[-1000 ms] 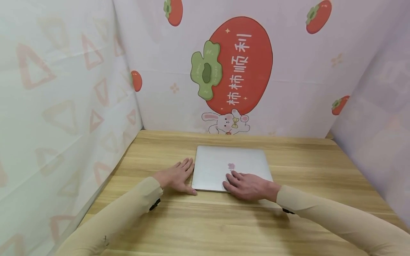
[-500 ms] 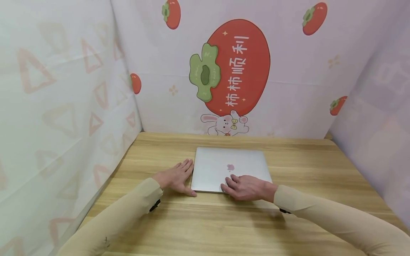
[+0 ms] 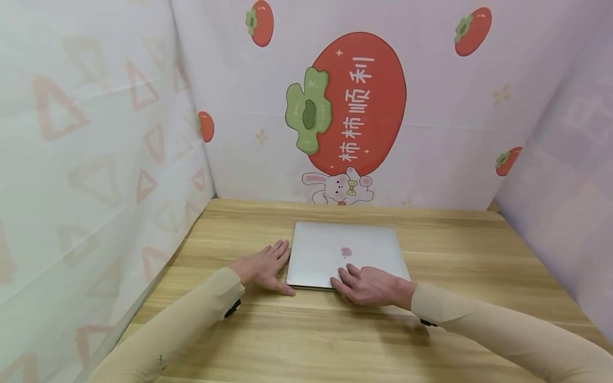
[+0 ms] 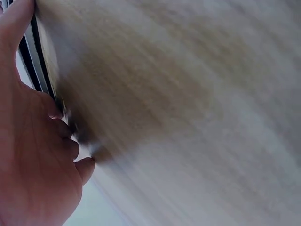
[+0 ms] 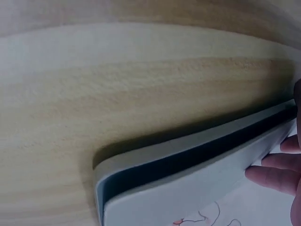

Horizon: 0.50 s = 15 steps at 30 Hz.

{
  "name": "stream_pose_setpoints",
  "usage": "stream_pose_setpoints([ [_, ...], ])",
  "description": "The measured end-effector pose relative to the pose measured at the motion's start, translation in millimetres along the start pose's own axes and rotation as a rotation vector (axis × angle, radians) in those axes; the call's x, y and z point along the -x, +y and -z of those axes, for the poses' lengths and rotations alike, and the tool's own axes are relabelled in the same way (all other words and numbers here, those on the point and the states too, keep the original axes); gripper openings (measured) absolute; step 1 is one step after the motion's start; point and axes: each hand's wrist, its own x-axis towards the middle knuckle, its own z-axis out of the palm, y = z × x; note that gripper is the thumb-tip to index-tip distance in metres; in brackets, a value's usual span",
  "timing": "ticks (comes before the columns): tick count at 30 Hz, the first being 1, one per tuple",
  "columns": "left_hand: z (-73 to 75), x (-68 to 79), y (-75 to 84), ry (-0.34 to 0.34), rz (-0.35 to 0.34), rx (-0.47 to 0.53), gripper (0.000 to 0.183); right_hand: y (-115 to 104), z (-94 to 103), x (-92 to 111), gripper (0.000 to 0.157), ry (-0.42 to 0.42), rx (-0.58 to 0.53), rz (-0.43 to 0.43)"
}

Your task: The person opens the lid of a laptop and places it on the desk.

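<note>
A silver laptop lies on the wooden table, its front edge toward me. In the right wrist view a dark gap separates the laptop's lid from its base, so the lid is slightly raised. My right hand pinches the lid at the middle of the front edge, thumb at the gap and curled fingers above. My left hand rests beside the laptop's left side, fingers extended and thumb by the front left corner. The left wrist view shows that hand along the laptop's edge.
The wooden table extends in front of and to both sides of the laptop. A printed cloth with persimmons and a rabbit hangs behind it. Pale cloth walls close off the left and right sides.
My right hand's fingers have drawn back and curled more on the lid, and a thin dark line shows at the laptop's front edge. The left hand stays in place.
</note>
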Motion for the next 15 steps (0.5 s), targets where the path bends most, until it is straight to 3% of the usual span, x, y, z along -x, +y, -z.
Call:
stream_pose_setpoints([
  [8, -1.2, -3.1, -0.4, -0.009, 0.010, -0.005, 0.123, -4.4, 0.4, 2.7, 0.039, 0.081, 0.043, -0.041],
  [15, 1.3, -5.5, 2.0, -0.014, 0.040, 0.041, 0.122, -2.6, 2.9, 3.8, 0.038, 0.071, 0.027, -0.049],
])
